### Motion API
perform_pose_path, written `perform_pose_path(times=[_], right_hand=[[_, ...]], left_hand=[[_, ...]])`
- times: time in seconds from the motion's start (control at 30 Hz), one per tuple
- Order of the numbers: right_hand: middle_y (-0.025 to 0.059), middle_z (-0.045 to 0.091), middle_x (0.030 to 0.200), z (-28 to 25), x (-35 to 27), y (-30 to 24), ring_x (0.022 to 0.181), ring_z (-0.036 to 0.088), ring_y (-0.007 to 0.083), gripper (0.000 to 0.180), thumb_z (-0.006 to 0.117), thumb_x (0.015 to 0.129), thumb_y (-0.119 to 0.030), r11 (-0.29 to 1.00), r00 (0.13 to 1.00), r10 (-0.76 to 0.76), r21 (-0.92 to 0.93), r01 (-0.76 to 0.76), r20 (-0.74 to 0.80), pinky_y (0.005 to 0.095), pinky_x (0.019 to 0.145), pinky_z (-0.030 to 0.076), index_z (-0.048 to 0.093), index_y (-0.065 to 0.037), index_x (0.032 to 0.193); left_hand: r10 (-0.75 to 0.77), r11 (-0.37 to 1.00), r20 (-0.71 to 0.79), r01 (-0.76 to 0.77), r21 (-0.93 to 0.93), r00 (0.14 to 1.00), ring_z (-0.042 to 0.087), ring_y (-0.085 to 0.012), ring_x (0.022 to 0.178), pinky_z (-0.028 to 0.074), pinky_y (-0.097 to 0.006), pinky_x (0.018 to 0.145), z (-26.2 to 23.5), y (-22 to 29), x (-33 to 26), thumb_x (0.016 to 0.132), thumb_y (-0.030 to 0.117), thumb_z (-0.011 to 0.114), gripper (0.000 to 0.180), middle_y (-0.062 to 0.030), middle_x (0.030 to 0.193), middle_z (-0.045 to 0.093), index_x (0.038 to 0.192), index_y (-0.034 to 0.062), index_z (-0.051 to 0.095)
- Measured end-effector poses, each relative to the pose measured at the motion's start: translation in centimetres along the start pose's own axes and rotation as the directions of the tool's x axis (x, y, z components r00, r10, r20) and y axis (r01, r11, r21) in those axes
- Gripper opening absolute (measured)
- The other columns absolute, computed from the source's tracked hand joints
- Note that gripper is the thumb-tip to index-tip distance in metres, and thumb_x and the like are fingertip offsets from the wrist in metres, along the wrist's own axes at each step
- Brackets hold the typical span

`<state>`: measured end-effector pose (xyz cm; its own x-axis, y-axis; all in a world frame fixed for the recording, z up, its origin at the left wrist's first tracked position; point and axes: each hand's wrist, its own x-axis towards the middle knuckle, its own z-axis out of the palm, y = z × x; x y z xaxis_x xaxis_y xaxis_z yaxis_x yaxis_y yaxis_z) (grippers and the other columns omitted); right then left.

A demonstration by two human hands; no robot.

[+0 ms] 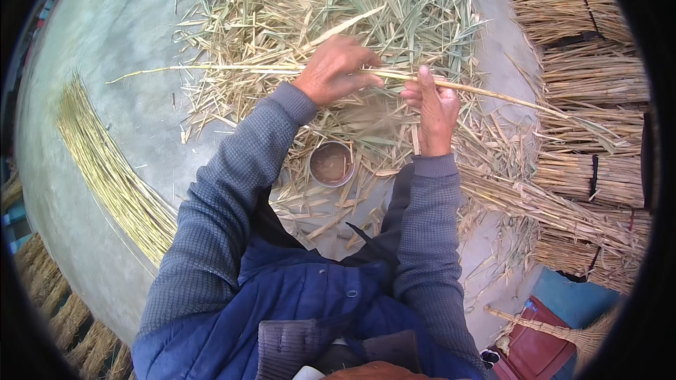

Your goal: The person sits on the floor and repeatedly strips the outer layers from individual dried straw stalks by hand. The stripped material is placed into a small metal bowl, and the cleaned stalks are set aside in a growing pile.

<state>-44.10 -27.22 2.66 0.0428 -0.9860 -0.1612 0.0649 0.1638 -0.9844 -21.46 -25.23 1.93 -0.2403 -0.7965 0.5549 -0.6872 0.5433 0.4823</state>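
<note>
Spanning both hands' grip (384, 81), long stalk (211, 69)

Floor: grey concrete (120, 35), bare patches.
Right side: tied straw bundles (591, 77), stacked.
Light: even daylight.

1. A small round metal bowl (332, 164) sits on the concrete floor (120, 35) among loose husks (331, 0).
2. A fan of stripped yellow stalks (113, 169) lies left.
3. Tied straw bundles (591, 77) stack right.
4. A red case (535, 348) lies at lower right.
</note>
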Motion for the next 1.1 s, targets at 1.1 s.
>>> perform_pose_path(times=[1.1], right_hand=[[0.0154,0.070,0.085,-3.2,0.8,0.0,0.073,0.072,0.0189,0.034,0.070,0.097,-0.026,0.997,0.999,-0.025,0.068,0.027,-0.030,0.0239,0.061,0.056,0.062,0.007,0.105]], left_hand=[[-0.772,0.480,-0.125,0.441,-0.758,0.624,0.070,-0.0114,0.072,0.057,-0.023,0.064,-5.0,-3.2,-0.9,0.090,0.016,0.076,0.021,-0.0085,0.085,0.074,0.101,0.0011,0.067]])
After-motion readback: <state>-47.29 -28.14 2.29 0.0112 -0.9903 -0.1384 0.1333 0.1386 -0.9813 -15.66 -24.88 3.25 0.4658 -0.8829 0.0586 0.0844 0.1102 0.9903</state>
